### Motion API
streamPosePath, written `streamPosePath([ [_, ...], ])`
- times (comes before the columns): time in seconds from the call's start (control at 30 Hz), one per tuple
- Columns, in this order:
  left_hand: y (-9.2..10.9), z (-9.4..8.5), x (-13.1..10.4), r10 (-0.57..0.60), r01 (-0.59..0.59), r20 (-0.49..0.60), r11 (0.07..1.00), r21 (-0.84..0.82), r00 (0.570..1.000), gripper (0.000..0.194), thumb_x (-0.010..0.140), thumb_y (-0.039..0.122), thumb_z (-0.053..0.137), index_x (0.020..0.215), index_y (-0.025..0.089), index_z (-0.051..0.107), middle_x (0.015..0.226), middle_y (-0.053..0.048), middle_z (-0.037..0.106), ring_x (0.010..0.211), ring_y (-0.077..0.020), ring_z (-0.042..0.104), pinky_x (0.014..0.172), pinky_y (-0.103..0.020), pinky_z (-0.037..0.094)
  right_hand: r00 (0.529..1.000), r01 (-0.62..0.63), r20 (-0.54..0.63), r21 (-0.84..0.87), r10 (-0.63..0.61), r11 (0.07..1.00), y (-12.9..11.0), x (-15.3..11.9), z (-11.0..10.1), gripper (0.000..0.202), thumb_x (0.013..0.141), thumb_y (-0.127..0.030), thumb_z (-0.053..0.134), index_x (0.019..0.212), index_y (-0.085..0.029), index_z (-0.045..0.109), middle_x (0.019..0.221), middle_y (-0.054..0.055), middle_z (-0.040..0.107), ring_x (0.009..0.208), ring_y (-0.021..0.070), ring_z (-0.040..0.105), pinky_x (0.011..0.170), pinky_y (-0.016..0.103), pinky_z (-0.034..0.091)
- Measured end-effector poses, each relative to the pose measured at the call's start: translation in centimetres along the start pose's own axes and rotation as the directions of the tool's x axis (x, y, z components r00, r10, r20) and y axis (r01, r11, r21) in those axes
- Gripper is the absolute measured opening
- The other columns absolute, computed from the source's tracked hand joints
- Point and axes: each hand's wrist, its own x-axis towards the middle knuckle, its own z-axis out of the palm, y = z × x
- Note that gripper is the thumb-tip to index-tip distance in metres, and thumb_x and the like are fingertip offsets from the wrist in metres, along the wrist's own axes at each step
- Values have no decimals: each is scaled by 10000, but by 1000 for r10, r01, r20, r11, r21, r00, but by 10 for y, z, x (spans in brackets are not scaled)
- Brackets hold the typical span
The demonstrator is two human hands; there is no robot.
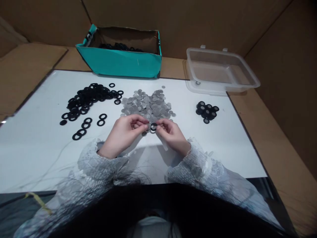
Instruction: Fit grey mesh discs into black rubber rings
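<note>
A black ring (152, 128) is pinched at its right side by my right hand (173, 134), its hole facing up toward me. My left hand (126, 132) is closed in a pinch just left of the ring; what its fingertips hold is too small to make out. Both hands are at the near edge of a heap of flat grey discs (148, 104). A dark round piece (144, 134) lies just below my left fingertips. To the left spreads a pile of black rings (90, 95). On the right, black rings with grey centres (207, 111) sit in a cluster.
An open teal box (126, 62) holding black rings stands at the back. Behind the right cluster is a clear plastic container (223, 84) with a small round piece inside. Several loose rings (101, 123) lie left of my hands on the white board (39, 148). Cardboard walls surround it.
</note>
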Motion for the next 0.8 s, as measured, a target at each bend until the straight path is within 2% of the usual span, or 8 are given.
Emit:
streamPosePath([
  [0.1,-4,1,2,-4,4,3,1000,-28,1000,178,716,299,675,826,159,672,662,-36,683,587,-159,635,536,-253,528,1000,6,29,-11,-6,1000,-1,-1,-1,135,741,-259,626,838,-176,582,735,12,616,686,138,596,665,281,474],
  [0.23,-4,4,2,-27,30,48,998,-62,998,176,716,307,684,793,156,634,595,-12,642,510,-135,595,467,-228,483,999,1,44,-18,0,1000,-2,-1,-1,117,750,-228,610,847,-167,588,720,4,604,658,122,569,663,278,463],
  [0.5,0,5,0,-60,71,122,994,-81,991,233,718,346,689,838,152,638,531,9,603,476,-129,555,391,-204,389,996,-1,86,-18,2,1000,0,-3,0,94,763,-215,602,850,-180,593,773,16,644,740,140,606,704,292,502],
  [0.63,-3,5,0,-89,112,181,986,-121,979,208,706,344,703,714,168,592,513,8,604,437,-108,523,387,-195,383,993,-8,120,-16,10,1000,-4,-4,1,122,750,-272,649,819,-194,586,735,2,629,690,131,593,643,275,485],
  [0.8,-8,0,2,-115,186,295,956,-226,949,246,652,348,749,655,168,581,548,-8,639,440,-85,503,374,-167,340,968,-122,230,94,98,988,-11,-3,-3,283,650,-378,763,761,-196,577,661,-21,616,599,115,572,586,264,474],
])
